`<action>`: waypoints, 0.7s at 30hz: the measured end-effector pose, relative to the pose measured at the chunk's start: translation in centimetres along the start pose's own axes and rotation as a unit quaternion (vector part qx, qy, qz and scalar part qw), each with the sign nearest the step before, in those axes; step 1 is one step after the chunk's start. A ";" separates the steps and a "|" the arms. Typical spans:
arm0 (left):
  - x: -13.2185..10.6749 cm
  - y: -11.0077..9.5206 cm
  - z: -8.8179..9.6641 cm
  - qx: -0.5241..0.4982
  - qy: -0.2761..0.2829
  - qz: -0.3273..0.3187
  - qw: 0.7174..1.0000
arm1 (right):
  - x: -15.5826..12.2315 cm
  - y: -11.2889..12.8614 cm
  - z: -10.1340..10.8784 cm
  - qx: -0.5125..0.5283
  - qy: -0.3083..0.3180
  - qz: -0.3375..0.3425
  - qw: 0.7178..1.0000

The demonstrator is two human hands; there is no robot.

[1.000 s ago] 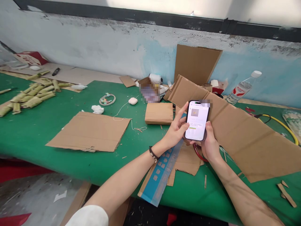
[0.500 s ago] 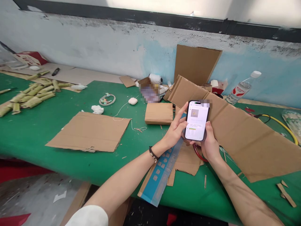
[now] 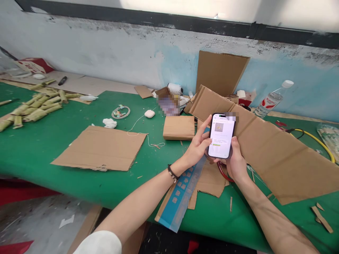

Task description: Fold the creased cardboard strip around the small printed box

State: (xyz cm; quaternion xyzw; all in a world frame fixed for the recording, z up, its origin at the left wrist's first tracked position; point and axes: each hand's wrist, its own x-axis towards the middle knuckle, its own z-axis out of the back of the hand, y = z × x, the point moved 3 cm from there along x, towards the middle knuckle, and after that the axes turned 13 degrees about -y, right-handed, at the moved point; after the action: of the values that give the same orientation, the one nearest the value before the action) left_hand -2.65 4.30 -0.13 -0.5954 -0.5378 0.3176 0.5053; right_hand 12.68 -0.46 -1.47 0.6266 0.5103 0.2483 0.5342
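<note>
Head cam: L hand (image 3: 197, 146) & R hand (image 3: 237, 160) are both gripping phone (image 3: 221, 135), fingers (image 3: 205, 125) clasping its edges, over tabletop (image 3: 156, 158). Bottle (image 3: 269, 102) is standing nr wall (image 3: 132, 63), holding clear liquid (image 3: 277, 96). Clear bag (image 3: 324, 127), far R, is holding greenish stuff (image 3: 332, 141), too unclear to ID. Red-white box (image 3: 34, 65), back L, is sitting by wall, contents hidden.
</note>
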 end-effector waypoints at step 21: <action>0.0 0.0 -0.1 0.030 0.024 -0.069 0.997 | 0.1 -0.1 0.3 -0.013 -0.005 0.000 1.000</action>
State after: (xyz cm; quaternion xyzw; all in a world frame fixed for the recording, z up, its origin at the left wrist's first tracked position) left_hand -2.57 4.25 -0.11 -0.5492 -0.5555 0.2833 0.5563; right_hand 12.94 -0.46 -1.68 0.6209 0.5042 0.2519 0.5447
